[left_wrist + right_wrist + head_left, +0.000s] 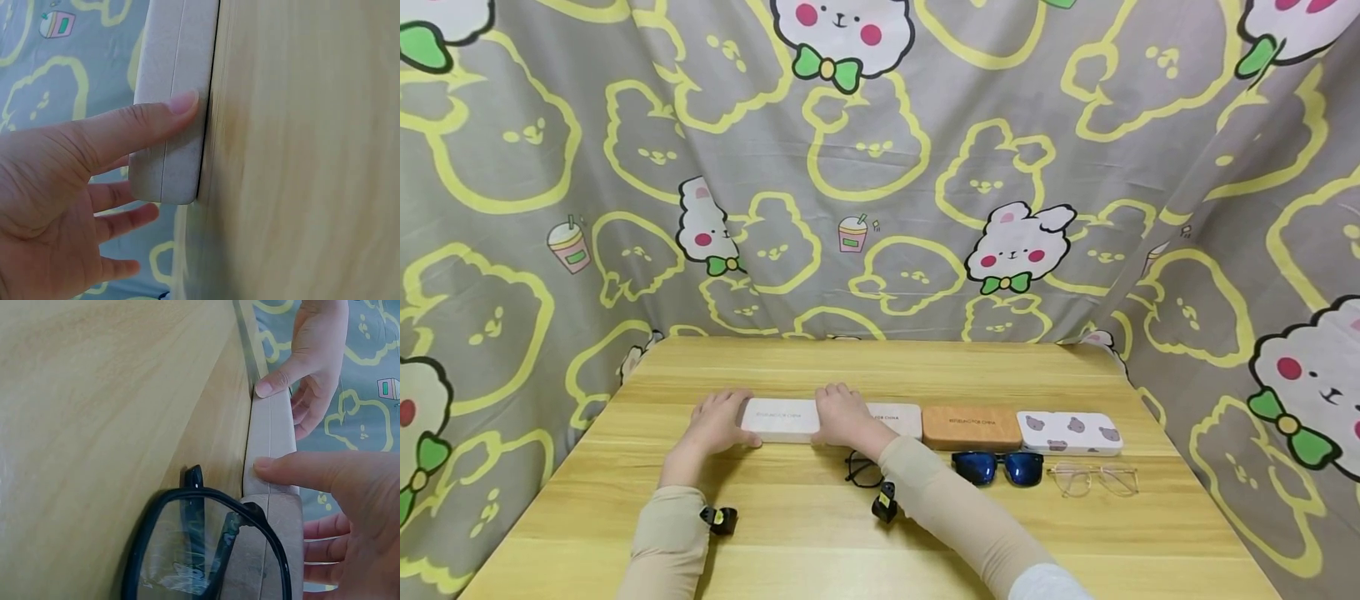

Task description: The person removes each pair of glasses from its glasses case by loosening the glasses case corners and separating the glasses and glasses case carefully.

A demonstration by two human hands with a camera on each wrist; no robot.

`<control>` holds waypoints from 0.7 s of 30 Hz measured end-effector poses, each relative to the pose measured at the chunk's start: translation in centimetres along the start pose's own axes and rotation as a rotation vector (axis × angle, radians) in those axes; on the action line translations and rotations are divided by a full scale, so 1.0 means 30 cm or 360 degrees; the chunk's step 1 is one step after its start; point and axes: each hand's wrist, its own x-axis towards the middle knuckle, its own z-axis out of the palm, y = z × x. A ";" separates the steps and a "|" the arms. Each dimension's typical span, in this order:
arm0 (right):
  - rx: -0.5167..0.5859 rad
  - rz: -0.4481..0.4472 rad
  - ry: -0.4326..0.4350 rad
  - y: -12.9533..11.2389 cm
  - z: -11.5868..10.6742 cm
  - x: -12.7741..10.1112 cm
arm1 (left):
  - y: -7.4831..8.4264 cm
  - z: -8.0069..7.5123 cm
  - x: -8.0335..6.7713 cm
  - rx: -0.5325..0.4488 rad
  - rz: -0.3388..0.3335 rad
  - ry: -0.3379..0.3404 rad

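Wooden bench (880,533) against a printed cartoon curtain (880,167), carrying a row of four spectacle cases with three pairs of glasses lying in front of them. The white case (780,419) sits at the left end of the row, closed and flat on the bench, its right end just beside the second white case (897,419); further right come the brown case (972,427) and the bear-print case (1070,432).

The left hand (718,421) holds the white case's left end and the right hand (842,414) its right end. In each wrist view a thumb presses the near side wall at the lid seam (left thumb (150,119), right thumb (294,470)), while the remaining fingers reach over the top to the far side, so the case lies pinched between thumb and fingers at both ends.

To open it cleanly, judged from this grip, the thumbs should hold the lower half against the bench while the fingers lift only the lid, evenly at both ends. The black-framed glasses (206,550) lie just before the right wrist and are best left undisturbed.
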 end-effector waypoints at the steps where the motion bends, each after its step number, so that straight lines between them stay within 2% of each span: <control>1: 0.0003 -0.0001 -0.0011 0.000 -0.001 -0.001 | 0.000 0.000 -0.002 -0.0016 -0.0011 -0.0012; 10: 0.0094 -0.0028 -0.0055 0.006 -0.005 -0.014 | -0.003 0.000 -0.016 -0.0191 -0.0078 -0.0063; 21: 0.0023 -0.0153 0.0087 -0.014 -0.028 -0.003 | -0.040 0.021 -0.051 -0.0469 -0.0124 0.0005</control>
